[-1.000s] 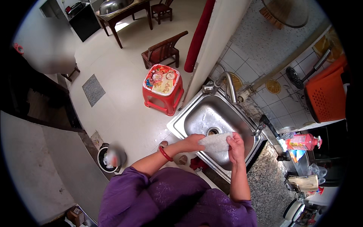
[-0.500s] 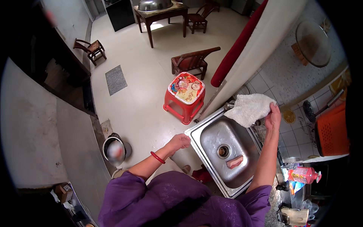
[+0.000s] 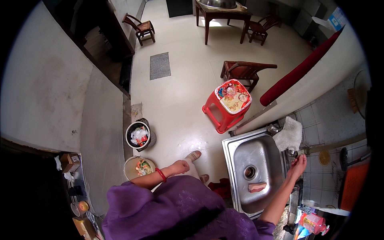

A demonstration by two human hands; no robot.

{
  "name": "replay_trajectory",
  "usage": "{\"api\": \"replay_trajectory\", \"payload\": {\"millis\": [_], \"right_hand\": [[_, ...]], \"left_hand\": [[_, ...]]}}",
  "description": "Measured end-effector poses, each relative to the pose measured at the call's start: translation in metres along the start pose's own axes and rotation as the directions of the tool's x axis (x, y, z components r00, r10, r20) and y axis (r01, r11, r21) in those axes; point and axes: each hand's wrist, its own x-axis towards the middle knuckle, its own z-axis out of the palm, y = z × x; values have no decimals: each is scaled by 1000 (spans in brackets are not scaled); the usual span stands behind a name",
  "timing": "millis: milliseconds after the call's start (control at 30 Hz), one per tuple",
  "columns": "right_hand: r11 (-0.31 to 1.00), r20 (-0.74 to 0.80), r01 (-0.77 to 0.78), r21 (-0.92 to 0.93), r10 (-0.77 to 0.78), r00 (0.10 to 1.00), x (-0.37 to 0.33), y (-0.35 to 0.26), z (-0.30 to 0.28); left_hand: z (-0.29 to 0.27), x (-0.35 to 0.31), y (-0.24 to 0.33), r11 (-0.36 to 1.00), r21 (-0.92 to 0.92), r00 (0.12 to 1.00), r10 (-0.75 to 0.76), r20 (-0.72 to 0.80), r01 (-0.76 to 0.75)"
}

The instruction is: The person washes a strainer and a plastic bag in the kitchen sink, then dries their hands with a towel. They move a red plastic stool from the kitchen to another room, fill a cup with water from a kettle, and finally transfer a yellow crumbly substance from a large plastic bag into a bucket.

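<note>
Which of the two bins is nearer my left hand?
The beige bin holding colourful scraps; the grey black-lined bin stands farther from your left hand.

A: what else is on your feed?
B: I've got a red stool [image 3: 233,98] by a wooden chair [image 3: 245,71], a shiny metal dome [image 3: 218,3] on the desk [image 3: 226,15] way back, a lined bin [image 3: 151,140] off left and a pink bottle [image 3: 314,223] lower right

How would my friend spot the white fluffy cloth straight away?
Find the silver rectangular metal sink on the right. By its far right corner, just beyond the person's bare right hand, the white fluffy cloth hangs over the silver metal tap. It is the only fuzzy white thing there; the pinkish, meat-like slab lies in the sink.
</note>
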Motion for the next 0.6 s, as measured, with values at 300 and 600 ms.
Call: {"api": "replay_trajectory", "payload": {"millis": [300,600], "right_hand": [[968,-151,-226,112,241,959,-125,71,37],[891,16,-408,-198,420,908,-161,132,172]], "left_hand": [[-73,-5,-3,683,721,993,94,66,-113],[-225,21,53,445,875,971,216,99,-189]]}}
